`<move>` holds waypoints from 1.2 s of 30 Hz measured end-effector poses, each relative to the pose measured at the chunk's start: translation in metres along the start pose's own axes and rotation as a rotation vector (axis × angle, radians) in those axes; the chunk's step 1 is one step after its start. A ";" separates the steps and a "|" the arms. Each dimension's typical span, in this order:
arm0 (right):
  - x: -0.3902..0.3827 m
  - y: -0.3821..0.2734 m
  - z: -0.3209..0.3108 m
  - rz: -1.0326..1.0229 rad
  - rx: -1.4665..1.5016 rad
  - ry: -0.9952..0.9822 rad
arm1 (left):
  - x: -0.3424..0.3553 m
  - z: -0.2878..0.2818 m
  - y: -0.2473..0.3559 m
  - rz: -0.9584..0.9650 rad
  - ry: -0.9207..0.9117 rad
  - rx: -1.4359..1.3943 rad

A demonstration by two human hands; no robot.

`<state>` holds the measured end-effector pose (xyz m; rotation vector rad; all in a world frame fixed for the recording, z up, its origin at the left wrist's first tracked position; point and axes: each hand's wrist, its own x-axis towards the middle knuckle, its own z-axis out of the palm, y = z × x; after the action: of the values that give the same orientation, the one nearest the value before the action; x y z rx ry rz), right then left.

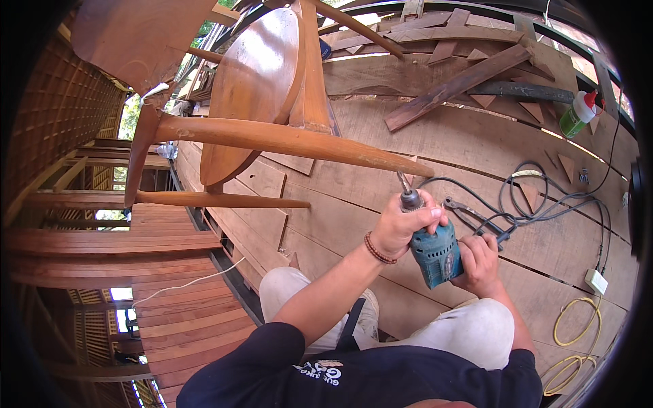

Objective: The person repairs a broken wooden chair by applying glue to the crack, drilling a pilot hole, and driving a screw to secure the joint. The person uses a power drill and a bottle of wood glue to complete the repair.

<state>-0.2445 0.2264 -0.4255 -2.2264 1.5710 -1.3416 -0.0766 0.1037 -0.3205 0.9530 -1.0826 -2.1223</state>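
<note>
A teal electric drill (435, 260) is held in front of my knees, its chuck and bit (405, 183) pointing away from me. My left hand (407, 223) is closed round the front of the drill, by the chuck. Behind the body, my right hand (479, 264) grips the drill's rear, its handle mostly hidden. A wooden chair (272, 138) lies tipped over at the upper left, its legs reaching toward me. One tapered leg ends close to the bit; whether they touch, I cannot tell.
Pliers (469, 212) lie beside coiled black cable (524, 216) right of the drill. A white socket block (596, 281) joins a yellow cord (564, 340). A green bottle (575, 121) with a red cap stands far right, near scattered wood offcuts (456, 88). The plank platform's edge (235, 289) runs along the left.
</note>
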 end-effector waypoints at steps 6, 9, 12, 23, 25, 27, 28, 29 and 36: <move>-0.001 0.000 0.003 -0.007 -0.016 0.014 | -0.004 0.002 0.000 0.029 0.024 0.052; -0.002 0.001 0.002 -0.008 -0.025 0.006 | -0.006 0.003 -0.002 0.046 0.039 0.081; 0.000 0.001 0.005 -0.018 -0.043 -0.046 | -0.008 0.002 0.000 0.129 0.056 0.032; 0.177 -0.035 -0.033 -0.295 0.037 -0.038 | -0.099 -0.048 0.031 0.063 0.310 0.266; 0.243 -0.062 -0.032 -0.416 -0.026 0.152 | -0.115 -0.057 0.029 0.051 0.352 0.272; 0.301 -0.092 -0.027 -0.460 -0.040 0.279 | -0.129 -0.060 0.031 0.030 0.382 0.321; 0.324 -0.108 -0.020 -0.462 -0.029 0.335 | -0.136 -0.059 0.029 0.044 0.397 0.315; 0.341 -0.121 -0.012 -0.457 -0.020 0.367 | -0.138 -0.058 0.024 0.057 0.396 0.299; 0.372 -0.155 0.038 -0.315 0.031 0.559 | -0.162 -0.069 0.024 0.035 0.389 0.238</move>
<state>-0.0795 -0.0153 -0.1456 -2.2713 1.3377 -2.2133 0.0764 0.1806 -0.2745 1.3783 -1.1504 -1.7063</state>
